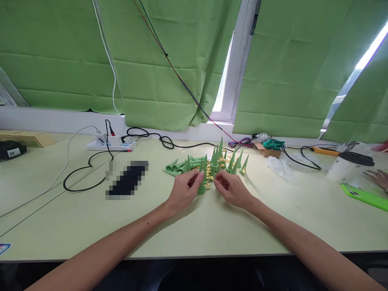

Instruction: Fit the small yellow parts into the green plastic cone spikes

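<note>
My left hand is closed round a green pointed cone, which stands upright with its wider base low by the tabletop. To the right of it, my right hand has its thumb and fingers drawn together in a pinch; what they hold, if anything, is too small to make out. Small yellow pieces lie heaped between and behind both hands. More green cones stand upright behind my right hand, some with yellow bits at their bases. Behind my left hand, several hollow green cones lie on their sides in a pile.
On the pale table, a pixelated dark patch lies left, near black cables and a power strip. Rightward are a plastic bag, a small carton, a lidded cup, a green phone and another person's hand.
</note>
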A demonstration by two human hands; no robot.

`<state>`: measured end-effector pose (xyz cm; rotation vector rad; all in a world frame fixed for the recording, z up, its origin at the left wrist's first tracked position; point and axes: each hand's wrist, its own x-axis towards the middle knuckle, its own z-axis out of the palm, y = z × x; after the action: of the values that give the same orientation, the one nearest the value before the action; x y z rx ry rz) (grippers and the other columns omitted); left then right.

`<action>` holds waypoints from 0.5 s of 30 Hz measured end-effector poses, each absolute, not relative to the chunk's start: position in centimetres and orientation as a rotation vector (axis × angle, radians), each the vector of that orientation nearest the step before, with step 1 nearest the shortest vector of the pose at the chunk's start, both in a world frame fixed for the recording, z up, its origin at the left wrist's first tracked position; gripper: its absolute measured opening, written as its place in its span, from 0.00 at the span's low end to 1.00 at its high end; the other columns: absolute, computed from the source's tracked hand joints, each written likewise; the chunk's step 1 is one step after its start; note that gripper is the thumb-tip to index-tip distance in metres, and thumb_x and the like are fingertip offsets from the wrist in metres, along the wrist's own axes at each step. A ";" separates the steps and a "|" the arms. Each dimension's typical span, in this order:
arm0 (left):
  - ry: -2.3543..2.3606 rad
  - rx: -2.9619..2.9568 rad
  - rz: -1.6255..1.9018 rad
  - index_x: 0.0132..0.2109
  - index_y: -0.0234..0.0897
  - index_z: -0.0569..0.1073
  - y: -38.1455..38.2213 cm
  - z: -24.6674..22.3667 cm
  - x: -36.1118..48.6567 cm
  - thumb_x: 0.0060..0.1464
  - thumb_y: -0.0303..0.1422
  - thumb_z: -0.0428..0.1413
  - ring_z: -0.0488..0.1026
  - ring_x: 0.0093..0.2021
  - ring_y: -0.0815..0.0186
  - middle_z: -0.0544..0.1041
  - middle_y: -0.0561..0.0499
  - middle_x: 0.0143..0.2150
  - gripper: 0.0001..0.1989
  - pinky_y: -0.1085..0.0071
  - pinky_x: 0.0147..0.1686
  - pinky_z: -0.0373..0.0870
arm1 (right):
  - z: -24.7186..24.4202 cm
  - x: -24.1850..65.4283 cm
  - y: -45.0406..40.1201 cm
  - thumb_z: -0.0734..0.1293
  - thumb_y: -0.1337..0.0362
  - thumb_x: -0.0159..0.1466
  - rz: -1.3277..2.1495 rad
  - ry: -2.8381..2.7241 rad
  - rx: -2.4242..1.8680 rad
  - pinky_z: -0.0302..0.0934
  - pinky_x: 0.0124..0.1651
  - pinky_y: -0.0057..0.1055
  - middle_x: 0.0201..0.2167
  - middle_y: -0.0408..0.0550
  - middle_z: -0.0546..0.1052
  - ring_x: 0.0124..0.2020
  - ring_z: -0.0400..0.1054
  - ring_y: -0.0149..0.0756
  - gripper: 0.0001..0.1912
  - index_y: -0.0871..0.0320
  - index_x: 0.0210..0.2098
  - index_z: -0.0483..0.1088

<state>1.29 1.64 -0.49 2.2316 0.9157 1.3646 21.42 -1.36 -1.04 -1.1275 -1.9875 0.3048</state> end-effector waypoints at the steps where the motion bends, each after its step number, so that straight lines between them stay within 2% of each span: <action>1: 0.910 2.241 1.363 0.27 0.35 0.66 1.6 -0.5 1.3 0.65 0.38 0.50 0.53 0.22 0.73 0.58 0.57 0.21 0.18 0.73 0.23 0.52 | -0.9 21.3 -1.6 0.60 0.65 0.67 0.330 -1.995 -1.081 0.53 0.26 0.26 0.21 0.39 0.66 0.21 0.58 0.29 0.05 0.56 0.33 0.62; 15: 0.776 2.351 1.134 0.35 0.36 0.70 1.3 -0.7 1.2 0.67 0.35 0.48 0.59 0.24 0.73 0.65 0.57 0.24 0.13 0.74 0.26 0.56 | -0.7 21.1 -2.2 0.61 0.63 0.70 0.263 -1.987 -0.935 0.57 0.26 0.26 0.29 0.44 0.71 0.25 0.64 0.29 0.06 0.57 0.39 0.68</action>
<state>1.17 1.30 -0.66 2.3512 0.7759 1.1335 21.10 -2.21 -0.66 -0.9352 -1.9867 0.2633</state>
